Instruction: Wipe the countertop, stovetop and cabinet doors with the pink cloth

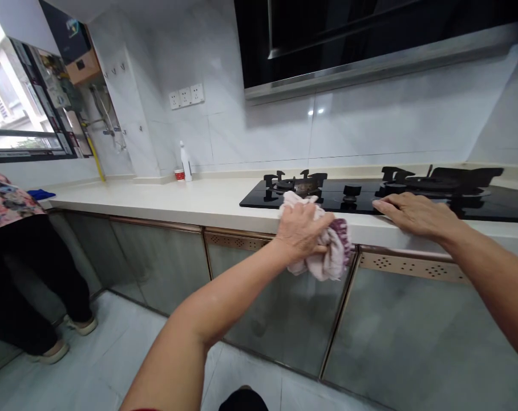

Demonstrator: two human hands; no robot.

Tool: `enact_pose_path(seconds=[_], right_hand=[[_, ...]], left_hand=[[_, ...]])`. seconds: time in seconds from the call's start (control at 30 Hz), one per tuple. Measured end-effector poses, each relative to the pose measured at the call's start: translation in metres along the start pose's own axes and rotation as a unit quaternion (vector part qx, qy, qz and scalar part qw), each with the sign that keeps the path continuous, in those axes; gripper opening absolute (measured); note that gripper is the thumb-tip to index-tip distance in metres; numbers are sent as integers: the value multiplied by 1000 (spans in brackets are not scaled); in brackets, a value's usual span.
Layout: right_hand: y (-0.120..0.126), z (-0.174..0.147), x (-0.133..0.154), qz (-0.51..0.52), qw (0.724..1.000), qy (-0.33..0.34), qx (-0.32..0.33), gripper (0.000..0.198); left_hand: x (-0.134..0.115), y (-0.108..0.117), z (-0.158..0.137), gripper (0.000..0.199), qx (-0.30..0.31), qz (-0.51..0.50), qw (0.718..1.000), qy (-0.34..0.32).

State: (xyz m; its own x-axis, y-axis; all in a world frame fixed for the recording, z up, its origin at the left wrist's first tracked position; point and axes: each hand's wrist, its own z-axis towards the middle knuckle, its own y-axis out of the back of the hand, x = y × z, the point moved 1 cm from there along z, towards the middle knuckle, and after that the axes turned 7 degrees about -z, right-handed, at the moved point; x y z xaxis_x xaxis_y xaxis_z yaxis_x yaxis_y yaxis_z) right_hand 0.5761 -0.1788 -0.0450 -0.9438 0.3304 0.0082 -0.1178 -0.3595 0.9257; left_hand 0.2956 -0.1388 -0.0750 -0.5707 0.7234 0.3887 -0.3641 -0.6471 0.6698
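Note:
My left hand [300, 228] grips a bunched white cloth with a purple edge [323, 264] at the front of the counter. Part of the cloth rests at the near edge of the black gas stove [253, 197], and the rest hangs over the cabinet front. Further right, my right hand [415, 214] lies on the counter's front edge by the stove, fingers stretched out, holding nothing. A stove knob [351, 193] sits between the two hands. Behind them stand the left burner [299, 184] and the right burner [438, 180] with their black pan supports.
A white spray bottle [185, 162] and a small red cup [179, 174] stand on the white counter [148, 197] near the wall. The range hood [370, 68] overhangs the stove. At far left stands another person [15, 251], near a blue cloth [40, 194]. Cabinet doors [160, 262] run below.

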Motion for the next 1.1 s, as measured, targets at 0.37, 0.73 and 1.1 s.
enact_pose_path(seconds=[0.37,0.73,1.1], right_hand=[[-4,7,-13,2,1000,5,10,67],[1,1,-5,8,1000,7,25,66],[5,-4,4,22,1000,10,5,70]], left_hand=[[38,-3,-13,71,8,-17,997,-72],[191,13,-135,80,33,20,989,142],[216,35,-153,54,60,127,973,183]])
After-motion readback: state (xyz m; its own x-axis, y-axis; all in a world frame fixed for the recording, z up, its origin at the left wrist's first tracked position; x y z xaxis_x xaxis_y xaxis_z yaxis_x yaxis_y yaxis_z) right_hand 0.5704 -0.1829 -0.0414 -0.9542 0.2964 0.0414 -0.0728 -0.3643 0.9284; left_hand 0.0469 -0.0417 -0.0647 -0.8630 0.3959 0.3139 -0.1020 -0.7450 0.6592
